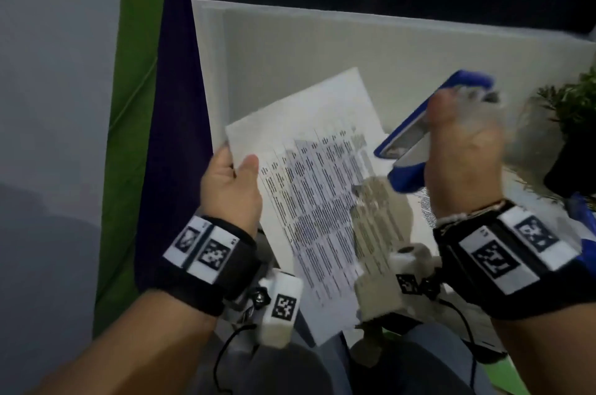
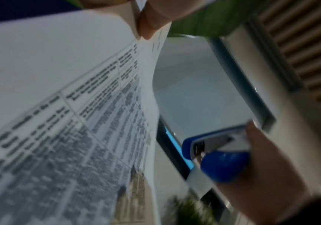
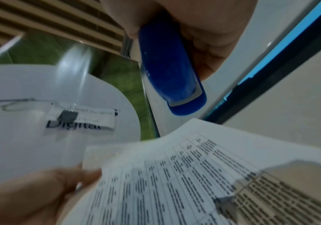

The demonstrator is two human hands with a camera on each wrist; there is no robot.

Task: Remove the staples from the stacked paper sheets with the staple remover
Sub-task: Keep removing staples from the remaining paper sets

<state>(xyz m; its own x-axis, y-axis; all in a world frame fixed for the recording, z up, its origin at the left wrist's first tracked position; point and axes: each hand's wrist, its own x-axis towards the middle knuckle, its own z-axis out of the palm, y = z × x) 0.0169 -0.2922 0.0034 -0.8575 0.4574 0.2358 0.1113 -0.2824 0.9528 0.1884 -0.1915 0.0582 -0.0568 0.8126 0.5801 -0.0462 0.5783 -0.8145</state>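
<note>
My left hand (image 1: 237, 162) pinches the near left corner of the stacked paper sheets (image 1: 309, 175), thumb on top, and holds them tilted above the white table (image 1: 290, 46). The top sheet shows a printed table and a beige patch (image 1: 377, 217). My right hand (image 1: 458, 104) grips a blue staple remover (image 1: 429, 123), raised above the sheets' right edge and apart from them. The left wrist view shows the thumb (image 2: 150, 25) on the sheets (image 2: 59, 106) and the tool (image 2: 217, 152). The right wrist view has the tool (image 3: 171, 73) over the sheets (image 3: 175, 182). No staple can be made out.
A potted plant (image 1: 574, 123) stands at the table's right edge, close to my right hand. More printed paper (image 1: 425, 201) lies under that hand. Purple and green cloth (image 1: 174, 136) hangs at the left. A dark gap runs behind the table.
</note>
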